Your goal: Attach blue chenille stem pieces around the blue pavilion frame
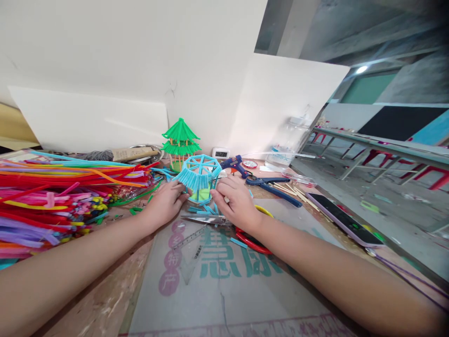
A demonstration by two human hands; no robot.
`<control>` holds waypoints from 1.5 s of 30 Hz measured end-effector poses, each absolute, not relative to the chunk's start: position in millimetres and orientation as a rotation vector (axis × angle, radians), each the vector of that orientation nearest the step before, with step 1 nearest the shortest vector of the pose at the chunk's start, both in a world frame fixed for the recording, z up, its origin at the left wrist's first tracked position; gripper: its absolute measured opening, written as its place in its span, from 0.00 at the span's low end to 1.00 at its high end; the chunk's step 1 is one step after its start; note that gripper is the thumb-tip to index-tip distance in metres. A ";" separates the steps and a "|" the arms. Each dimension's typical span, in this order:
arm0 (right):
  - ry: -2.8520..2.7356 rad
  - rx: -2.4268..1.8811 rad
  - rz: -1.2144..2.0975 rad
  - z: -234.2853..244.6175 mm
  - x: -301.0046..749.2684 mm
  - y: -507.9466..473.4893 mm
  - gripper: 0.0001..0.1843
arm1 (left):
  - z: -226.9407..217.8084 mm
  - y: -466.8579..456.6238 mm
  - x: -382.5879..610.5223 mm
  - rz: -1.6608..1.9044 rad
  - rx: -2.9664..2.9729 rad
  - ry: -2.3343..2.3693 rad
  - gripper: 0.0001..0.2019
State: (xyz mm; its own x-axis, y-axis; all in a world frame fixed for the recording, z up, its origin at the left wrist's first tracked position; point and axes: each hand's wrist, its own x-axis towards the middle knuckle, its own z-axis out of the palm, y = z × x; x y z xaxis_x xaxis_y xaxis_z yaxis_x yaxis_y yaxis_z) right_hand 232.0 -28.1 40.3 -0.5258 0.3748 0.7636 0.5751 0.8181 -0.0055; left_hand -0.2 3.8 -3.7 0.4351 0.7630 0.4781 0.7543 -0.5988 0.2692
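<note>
A light-blue pavilion model made of pipe cleaners stands between my hands, with a spoked, partly covered roof, upright posts and a pale green base. My left hand is closed at its left side, fingertips against the lower roof edge and post. At the right side, my right hand has its fingers bent and pinched on the model's edge; its fingertips are partly hidden. Short cut pieces of blue pipe cleaner lie in front of the base. Scissors with red and yellow handles rest partly beneath my right hand.
Bundled coloured pipe cleaners fill the left side. Behind stands a finished-looking green pavilion. A glue gun, blue-handled pliers, wooden sticks, a phone and a clear bottle lie rightward. A set square lies in front.
</note>
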 end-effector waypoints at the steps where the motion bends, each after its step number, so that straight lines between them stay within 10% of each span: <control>1: -2.182 -0.689 -0.314 40.1 231.9 -28.0 0.17 | -3.6 3.7 -0.2 0.889 2.649 1.402 0.13; 6: -2.090 -0.691 -0.231 37.4 231.1 -27.8 0.05 | -3.0 2.6 0.1 0.869 2.655 1.430 0.14; 12: -2.104 -0.753 -0.296 35.5 231.7 -26.6 0.24 | -1.5 -0.8 0.7 0.842 2.732 1.480 0.15; 45: -2.104 -0.751 -0.256 36.7 231.6 -28.2 0.16 | -2.6 0.1 0.3 0.837 2.750 1.474 0.14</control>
State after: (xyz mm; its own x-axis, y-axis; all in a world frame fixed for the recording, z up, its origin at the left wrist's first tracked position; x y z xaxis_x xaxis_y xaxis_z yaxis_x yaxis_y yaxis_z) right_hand 231.6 -28.2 36.7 -0.4454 0.4196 0.7909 0.5970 0.7975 -0.0869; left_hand 0.3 0.1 -2.6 0.4504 0.7524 0.4807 0.7984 -0.5804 0.1604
